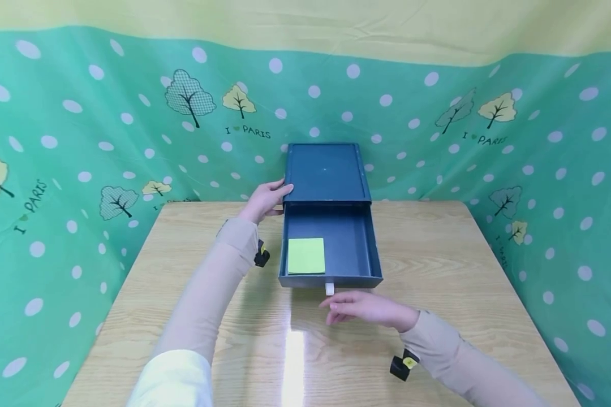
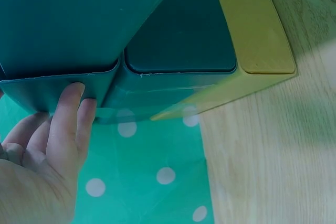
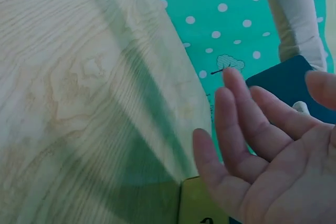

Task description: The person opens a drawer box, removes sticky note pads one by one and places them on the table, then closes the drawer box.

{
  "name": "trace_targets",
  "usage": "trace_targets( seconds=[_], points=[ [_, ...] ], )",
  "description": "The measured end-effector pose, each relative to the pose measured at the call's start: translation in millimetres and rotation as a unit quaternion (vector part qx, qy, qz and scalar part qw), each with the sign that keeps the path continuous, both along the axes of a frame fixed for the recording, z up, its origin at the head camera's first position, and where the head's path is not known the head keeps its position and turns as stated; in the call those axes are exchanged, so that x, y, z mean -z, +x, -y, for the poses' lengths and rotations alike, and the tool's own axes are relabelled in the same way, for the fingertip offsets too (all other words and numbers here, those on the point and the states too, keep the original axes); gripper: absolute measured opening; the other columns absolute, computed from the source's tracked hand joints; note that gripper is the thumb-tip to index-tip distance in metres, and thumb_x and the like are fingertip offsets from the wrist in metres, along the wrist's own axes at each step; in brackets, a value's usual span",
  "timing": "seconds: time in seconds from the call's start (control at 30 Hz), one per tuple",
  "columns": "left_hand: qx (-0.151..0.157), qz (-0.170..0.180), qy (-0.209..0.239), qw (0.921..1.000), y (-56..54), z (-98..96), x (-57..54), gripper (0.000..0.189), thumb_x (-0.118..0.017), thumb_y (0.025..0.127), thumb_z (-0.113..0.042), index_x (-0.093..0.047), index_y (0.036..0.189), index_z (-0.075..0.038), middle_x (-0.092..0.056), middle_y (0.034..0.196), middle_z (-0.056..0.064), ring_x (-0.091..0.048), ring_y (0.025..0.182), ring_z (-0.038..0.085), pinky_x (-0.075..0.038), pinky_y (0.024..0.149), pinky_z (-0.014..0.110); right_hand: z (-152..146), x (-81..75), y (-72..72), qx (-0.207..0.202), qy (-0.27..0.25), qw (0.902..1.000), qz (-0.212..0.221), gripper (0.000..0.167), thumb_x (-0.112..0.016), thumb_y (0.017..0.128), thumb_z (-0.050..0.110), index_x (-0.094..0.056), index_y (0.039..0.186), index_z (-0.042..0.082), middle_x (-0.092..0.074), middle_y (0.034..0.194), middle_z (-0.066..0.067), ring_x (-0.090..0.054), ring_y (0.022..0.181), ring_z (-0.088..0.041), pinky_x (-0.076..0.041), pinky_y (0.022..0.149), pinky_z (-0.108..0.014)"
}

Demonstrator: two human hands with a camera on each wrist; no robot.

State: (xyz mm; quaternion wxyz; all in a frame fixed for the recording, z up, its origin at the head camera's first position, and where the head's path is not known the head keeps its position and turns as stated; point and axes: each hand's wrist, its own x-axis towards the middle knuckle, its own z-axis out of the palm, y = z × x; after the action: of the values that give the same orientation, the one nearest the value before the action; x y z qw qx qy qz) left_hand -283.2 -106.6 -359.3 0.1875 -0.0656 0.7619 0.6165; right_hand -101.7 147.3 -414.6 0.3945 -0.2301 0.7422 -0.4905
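A dark blue drawer cabinet (image 1: 326, 172) stands at the back of the table, its top drawer (image 1: 353, 243) pulled out toward me. In the drawer's front left corner lies a yellow-green pad of sticky notes (image 1: 306, 255). A small white pull tab (image 1: 329, 289) sticks out from the drawer front. My left hand (image 1: 266, 202) rests against the cabinet's left side, thumb near the top edge; its fingers (image 2: 67, 111) touch the blue side wall in the left wrist view. Just below the pull tab, my right hand (image 1: 364, 309) hovers with loosely bent fingers, holding nothing.
A yellow drawer front (image 2: 257, 24) shows beside the blue ones in the left wrist view. The wooden table (image 1: 427, 249) extends on both sides of the cabinet. A green dotted cloth (image 1: 326, 90) hangs behind and along the sides.
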Motion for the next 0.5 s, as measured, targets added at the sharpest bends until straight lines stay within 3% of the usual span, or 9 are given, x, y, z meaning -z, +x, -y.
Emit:
trace_targets(
  seconds=[0.1,0.27,0.5],
  points=[
    [0.003,-0.002,-0.001,1.0000,0.3,-1.9,1.9,0.064,-0.058,0.094,-0.038,-0.029,0.149,-0.025,-0.031,0.154,0.006,-0.045,0.131,0.029,-0.047,0.101,0.043,-0.9,-4.6,2.5,-0.024,0.031,0.9989,-0.026,0.040,-0.043,0.102,0.029,-0.056,0.127,0.001,-0.067,0.108,-0.010,-0.061,0.104,-0.023,-0.049,0.097,-0.046],
    [0.005,-0.001,-0.005,1.0000,1.9,-3.4,2.7,0.064,-0.058,0.094,-0.039,-0.029,0.149,-0.026,-0.030,0.154,0.005,-0.044,0.132,0.029,-0.047,0.102,0.043,-2.6,-11.1,5.1,-0.050,0.067,0.9950,-0.055,0.035,-0.045,0.100,0.030,-0.060,0.124,0.008,-0.066,0.108,-0.004,-0.061,0.100,-0.014,-0.050,0.092,-0.032],
    [-0.006,-0.005,-0.008,0.9999,3.7,-3.0,-1.0,0.062,-0.057,0.094,-0.039,-0.029,0.149,-0.026,-0.031,0.154,0.005,-0.045,0.131,0.029,-0.047,0.102,0.043,-10.8,-27.3,1.1,-0.111,0.047,0.9866,-0.110,0.036,-0.043,0.102,0.027,-0.058,0.126,0.005,-0.067,0.110,-0.008,-0.061,0.100,-0.008,-0.050,0.091,-0.025]
  ],
)
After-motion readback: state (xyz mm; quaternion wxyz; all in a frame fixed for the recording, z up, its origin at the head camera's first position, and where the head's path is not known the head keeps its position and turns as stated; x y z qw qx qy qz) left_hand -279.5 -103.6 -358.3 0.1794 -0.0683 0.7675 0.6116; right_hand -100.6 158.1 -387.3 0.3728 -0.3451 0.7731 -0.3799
